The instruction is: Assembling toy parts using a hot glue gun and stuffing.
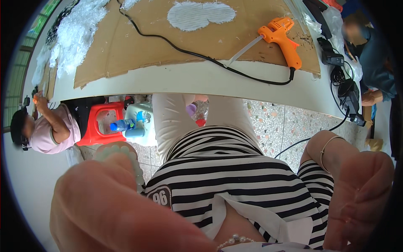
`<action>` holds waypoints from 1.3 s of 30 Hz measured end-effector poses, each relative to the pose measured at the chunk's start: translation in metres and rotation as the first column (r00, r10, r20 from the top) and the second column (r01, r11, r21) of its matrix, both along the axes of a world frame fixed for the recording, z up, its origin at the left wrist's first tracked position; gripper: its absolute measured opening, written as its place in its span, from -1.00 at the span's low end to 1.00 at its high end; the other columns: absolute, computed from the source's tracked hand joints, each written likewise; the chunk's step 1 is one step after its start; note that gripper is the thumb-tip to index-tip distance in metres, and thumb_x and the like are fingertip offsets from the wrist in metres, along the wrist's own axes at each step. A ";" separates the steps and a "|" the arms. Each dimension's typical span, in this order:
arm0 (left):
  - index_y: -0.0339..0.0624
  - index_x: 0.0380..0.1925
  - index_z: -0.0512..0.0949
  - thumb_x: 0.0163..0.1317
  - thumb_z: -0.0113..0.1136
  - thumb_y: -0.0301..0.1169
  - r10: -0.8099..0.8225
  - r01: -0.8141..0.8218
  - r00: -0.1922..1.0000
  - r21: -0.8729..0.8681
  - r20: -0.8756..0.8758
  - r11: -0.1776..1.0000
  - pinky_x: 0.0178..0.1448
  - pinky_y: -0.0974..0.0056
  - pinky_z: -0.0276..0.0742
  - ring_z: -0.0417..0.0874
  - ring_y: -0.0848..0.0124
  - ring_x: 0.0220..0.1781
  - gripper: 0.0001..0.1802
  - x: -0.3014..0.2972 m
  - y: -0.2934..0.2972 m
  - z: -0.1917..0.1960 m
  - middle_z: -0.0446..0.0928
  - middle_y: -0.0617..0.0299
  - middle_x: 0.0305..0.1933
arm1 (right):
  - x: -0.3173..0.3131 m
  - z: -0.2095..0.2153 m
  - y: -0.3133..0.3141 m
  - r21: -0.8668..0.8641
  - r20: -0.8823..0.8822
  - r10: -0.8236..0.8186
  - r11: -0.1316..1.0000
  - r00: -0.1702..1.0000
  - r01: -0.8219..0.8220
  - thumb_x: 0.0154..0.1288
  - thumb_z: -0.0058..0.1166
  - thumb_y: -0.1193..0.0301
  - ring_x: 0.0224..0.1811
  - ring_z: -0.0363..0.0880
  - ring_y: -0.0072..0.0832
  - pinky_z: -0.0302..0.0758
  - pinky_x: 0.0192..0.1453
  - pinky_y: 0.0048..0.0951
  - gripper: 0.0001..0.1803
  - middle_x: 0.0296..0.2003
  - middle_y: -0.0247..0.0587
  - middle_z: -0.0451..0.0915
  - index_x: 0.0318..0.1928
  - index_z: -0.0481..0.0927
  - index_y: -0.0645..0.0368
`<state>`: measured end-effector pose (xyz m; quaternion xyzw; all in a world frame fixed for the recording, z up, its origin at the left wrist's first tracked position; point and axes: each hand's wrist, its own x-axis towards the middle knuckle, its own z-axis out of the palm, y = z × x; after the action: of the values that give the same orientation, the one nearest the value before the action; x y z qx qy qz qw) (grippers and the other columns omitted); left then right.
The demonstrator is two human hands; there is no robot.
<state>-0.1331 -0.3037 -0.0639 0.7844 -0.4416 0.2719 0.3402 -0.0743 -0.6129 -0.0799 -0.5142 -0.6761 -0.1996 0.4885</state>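
Head view shows both hands raised close to the lens and well apart from the bench [176, 80]: the left hand [105, 201] has its grip closed around a pale green scalloped piece [121, 153] near the striped shirt [226, 180], while the right hand [361, 197] is loosely curled with nothing in it that I can see. To work well, I judge the piece should come down over the brown cardboard sheet [138, 42], near the orange glue gun [281, 40] and clear of its black cord [180, 50]. Under the bench, a blue bottle [122, 124] lies against a red plastic stool [103, 124], its label unreadable.
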 end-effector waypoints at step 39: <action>0.15 -0.23 0.60 0.23 0.07 -0.24 -0.394 0.471 0.881 -0.422 0.261 0.774 -0.22 0.46 0.36 0.51 0.69 -0.36 -0.83 -0.062 -0.090 0.027 0.59 0.60 -0.26 | -0.053 -0.010 -0.048 0.541 0.083 -0.343 0.804 0.936 0.247 0.14 0.11 0.32 -0.47 0.39 -0.57 0.18 -0.51 -0.56 -0.90 -0.55 -0.52 0.41 -0.46 0.48 -0.03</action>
<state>-0.1946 -0.3936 -0.0373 0.5299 -0.5558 0.3465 0.5387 -0.1269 -0.6605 -0.0896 -0.4415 -0.5481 -0.4939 0.5106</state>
